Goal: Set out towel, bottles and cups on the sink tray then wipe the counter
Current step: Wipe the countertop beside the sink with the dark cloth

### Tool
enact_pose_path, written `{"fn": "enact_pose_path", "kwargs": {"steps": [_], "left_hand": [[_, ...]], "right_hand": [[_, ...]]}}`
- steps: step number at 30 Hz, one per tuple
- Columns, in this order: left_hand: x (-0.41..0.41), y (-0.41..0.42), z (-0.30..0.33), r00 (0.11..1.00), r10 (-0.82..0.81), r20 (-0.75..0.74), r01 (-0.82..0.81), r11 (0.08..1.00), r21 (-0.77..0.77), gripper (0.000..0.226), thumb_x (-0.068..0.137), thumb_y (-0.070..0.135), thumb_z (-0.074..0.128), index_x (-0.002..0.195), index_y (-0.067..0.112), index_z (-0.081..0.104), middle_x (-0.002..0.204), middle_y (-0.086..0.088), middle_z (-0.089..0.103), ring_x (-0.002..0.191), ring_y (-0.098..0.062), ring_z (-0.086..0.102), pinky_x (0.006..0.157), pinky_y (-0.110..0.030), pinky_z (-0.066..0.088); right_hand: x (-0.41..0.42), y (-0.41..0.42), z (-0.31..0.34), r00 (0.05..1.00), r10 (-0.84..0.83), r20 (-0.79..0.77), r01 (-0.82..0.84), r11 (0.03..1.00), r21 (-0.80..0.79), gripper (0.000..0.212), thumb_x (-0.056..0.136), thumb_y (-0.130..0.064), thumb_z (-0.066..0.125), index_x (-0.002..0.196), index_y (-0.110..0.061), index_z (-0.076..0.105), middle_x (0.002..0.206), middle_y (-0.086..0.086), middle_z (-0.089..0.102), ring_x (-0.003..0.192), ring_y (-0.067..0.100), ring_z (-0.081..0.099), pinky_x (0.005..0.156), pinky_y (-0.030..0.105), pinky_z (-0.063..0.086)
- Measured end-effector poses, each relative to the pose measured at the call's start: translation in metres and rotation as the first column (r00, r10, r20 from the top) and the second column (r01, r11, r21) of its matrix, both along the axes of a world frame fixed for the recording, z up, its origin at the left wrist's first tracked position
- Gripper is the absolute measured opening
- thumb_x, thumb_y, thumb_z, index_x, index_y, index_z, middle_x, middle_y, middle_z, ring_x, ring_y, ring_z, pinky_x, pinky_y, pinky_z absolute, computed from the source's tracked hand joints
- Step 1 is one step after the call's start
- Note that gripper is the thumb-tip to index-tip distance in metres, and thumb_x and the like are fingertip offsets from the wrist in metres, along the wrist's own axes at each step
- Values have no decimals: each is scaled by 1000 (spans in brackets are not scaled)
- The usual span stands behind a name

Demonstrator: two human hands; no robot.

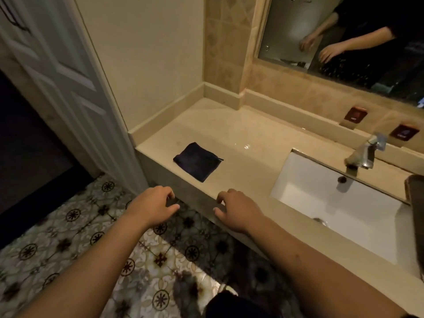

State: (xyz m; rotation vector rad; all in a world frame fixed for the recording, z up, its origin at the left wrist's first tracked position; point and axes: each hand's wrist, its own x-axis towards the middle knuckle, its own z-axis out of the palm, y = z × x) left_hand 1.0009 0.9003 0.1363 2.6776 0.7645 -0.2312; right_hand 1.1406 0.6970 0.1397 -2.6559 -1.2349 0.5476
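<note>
A folded dark blue cloth (197, 161) lies flat on the beige stone counter (247, 134), near its front left corner. My left hand (152, 206) hovers in front of the counter edge, below the cloth, fingers loosely curled and holding nothing. My right hand (236, 210) rests at the counter's front edge, fingers apart, empty. A dark tray (416, 203) shows only as a sliver at the right border, past the sink. No bottles or cups are in view.
A white rectangular sink (337, 203) is set into the counter on the right, with a chrome tap (363, 154) behind it. A mirror (344, 35) hangs above. A white door frame (68, 88) stands left; patterned floor tiles (68, 249) lie below.
</note>
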Motion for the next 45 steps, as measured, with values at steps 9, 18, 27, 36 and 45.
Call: {"fn": "enact_pose_path", "kwargs": {"steps": [9, 18, 27, 36, 45], "left_hand": [[68, 70, -22, 996, -70, -58, 70, 998, -6, 38, 85, 54, 62, 113, 29, 61, 114, 6, 62, 101, -15, 58, 82, -31, 49], [142, 135, -44, 981, -138, -137, 137, 990, -18, 56, 85, 50, 64, 132, 23, 48, 124, -1, 55, 117, -22, 50, 94, -39, 48], [215, 182, -86, 907, -378, -185, 383, 924, -10, 122, 58, 81, 68, 152, 13, 30, 155, -8, 34, 143, -25, 30, 114, -42, 33], [291, 204, -120, 750, -599, -280, 626, 780, 8, 161, 27, 108, 34, 157, 22, -5, 166, -4, -12, 151, -28, -14, 115, -64, 7], [337, 211, -138, 754, -573, -321, 579, 811, -88, 170, 5, 109, 27, 127, 25, -56, 145, -6, -55, 132, -40, -49, 106, -76, -11]], "right_hand": [[69, 113, -53, 997, -35, -73, 46, 987, 154, 33, 95, -36, 54, 122, -17, 57, 120, 8, 55, 110, 28, 52, 86, 40, 50], [133, 206, -113, 997, 56, -59, -40, 969, 243, 63, 105, -43, 30, 158, -8, 24, 167, 15, 15, 154, 32, 3, 125, 44, 5], [135, 205, -144, 999, -10, 37, 0, 967, 256, 67, 100, -52, 41, 158, -19, 30, 166, 9, 20, 154, 25, 11, 125, 42, 4], [122, 153, -143, 881, -472, 43, 467, 880, 89, 79, 96, -74, 29, 161, -32, 15, 168, 0, 2, 155, 19, -5, 124, 41, 0], [101, 110, -142, 744, -662, 94, 668, 741, -70, 72, 101, -63, 26, 161, -26, 15, 169, -1, 6, 155, 22, -3, 123, 43, 1]]}}
